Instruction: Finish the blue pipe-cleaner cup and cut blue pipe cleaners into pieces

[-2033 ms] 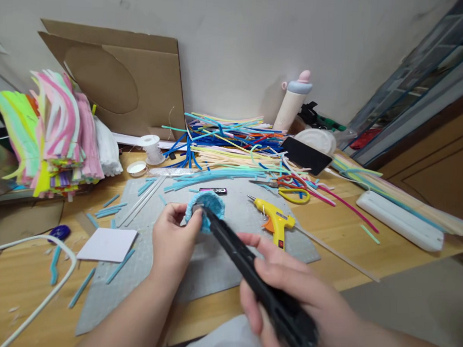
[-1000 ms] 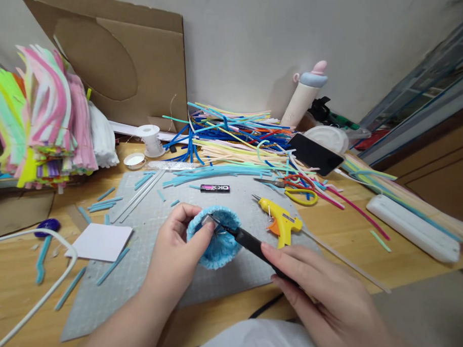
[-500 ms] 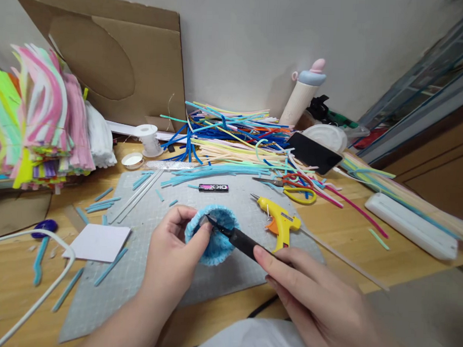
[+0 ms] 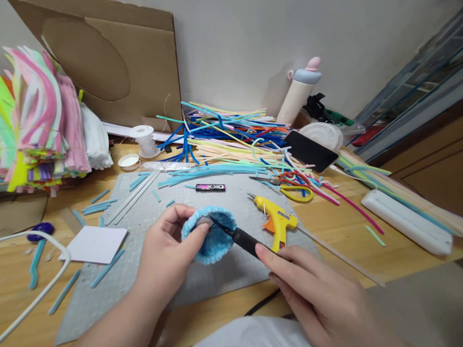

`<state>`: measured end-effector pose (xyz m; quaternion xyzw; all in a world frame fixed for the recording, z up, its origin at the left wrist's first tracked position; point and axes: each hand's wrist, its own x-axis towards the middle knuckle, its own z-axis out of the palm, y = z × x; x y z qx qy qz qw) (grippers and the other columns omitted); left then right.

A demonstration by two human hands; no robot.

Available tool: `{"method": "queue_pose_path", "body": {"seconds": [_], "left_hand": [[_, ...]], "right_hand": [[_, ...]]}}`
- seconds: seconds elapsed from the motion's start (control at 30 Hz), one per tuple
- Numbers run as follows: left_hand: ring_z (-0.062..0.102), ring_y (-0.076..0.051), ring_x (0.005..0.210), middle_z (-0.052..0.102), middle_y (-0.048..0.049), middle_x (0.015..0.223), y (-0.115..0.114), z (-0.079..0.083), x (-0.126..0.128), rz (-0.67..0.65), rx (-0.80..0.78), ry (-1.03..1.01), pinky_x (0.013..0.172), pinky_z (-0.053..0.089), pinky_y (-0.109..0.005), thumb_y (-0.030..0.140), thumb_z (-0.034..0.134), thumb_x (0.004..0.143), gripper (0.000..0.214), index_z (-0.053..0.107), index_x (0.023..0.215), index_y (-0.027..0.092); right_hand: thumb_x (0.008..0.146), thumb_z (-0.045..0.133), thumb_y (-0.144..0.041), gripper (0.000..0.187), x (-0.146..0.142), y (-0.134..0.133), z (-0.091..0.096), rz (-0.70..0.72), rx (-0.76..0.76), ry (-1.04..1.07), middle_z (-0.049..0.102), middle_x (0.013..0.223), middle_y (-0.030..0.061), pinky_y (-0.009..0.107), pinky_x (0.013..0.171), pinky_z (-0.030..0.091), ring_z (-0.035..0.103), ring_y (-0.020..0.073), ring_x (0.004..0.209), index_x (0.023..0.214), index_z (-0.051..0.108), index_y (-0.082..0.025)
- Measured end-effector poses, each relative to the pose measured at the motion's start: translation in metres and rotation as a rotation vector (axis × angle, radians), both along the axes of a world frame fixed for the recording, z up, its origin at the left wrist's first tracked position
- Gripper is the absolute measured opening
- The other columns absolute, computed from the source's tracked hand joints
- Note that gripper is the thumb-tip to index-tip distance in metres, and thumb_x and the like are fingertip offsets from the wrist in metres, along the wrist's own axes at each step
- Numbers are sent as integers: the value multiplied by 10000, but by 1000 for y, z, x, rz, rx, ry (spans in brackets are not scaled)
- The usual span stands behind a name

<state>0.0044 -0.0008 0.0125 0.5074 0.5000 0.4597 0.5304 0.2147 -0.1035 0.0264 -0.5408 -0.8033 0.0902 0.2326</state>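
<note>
My left hand (image 4: 171,247) grips a light blue fuzzy cup shape (image 4: 217,249), apparently made of pipe cleaners, its open side facing me. The thumb is inside the rim, next to a small grey patch (image 4: 204,221) that I cannot identify. In my right hand (image 4: 318,288) is a slim black-handled tool (image 4: 246,241), held like a pen. Its thin dark tip reaches into the cup near my left thumb; whether it touches the wall is unclear. A yellow glue gun (image 4: 277,218) lies just beyond my right hand.
On the grey cutting mat (image 4: 136,291) lie a battery (image 4: 210,188), clear glue sticks and cut blue pieces. Scissors (image 4: 297,192), a phone (image 4: 310,150) and heaped pipe cleaners (image 4: 233,128) are behind. A white card (image 4: 96,243) and white cable (image 4: 41,298) are at left.
The whole view has shifted slightly, so the table items appear a little further left. Both hands keep their hold, and the tool tip stays inside the blue cup.
</note>
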Motion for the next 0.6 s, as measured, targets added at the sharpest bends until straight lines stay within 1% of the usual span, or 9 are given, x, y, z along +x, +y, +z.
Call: {"method": "queue_pose_path", "body": {"seconds": [0.13, 0.3, 0.47, 0.6], "left_hand": [[536, -79, 651, 586, 46, 717, 1, 2, 1, 15, 22, 61, 550, 444, -135, 279, 699, 708, 189, 550, 791, 199], [546, -81, 649, 593, 43, 718, 1, 6, 1, -6, 2, 51, 543, 447, -137, 259, 685, 710, 167, 551, 788, 196], [549, -80, 668, 588, 46, 729, -2, 7, 1, -27, 25, 35, 570, 449, -140, 217, 674, 708, 141, 554, 780, 198], [567, -88, 698, 605, 43, 748, -2, 5, 0, -41, 21, 12, 594, 457, -150, 210, 670, 715, 134, 558, 788, 206]], "right_hand": [[874, 416, -92, 539, 4, -2, -1, -19, -2, 9, 618, 1034, 87, 288, 644, 549, 644, 156, 731, 1375, 385, -290], [853, 442, -66, 534, 7, -4, 4, 3, 87, 37, 610, 1073, 105, 274, 654, 539, 647, 165, 802, 1350, 423, -262], [857, 422, -61, 536, 3, -1, 6, 37, 61, 62, 622, 1040, 96, 263, 640, 534, 640, 155, 784, 1352, 417, -265], [843, 437, -47, 536, 3, -1, 5, 48, 87, 60, 620, 1042, 107, 259, 631, 529, 636, 158, 803, 1340, 436, -245]]}}
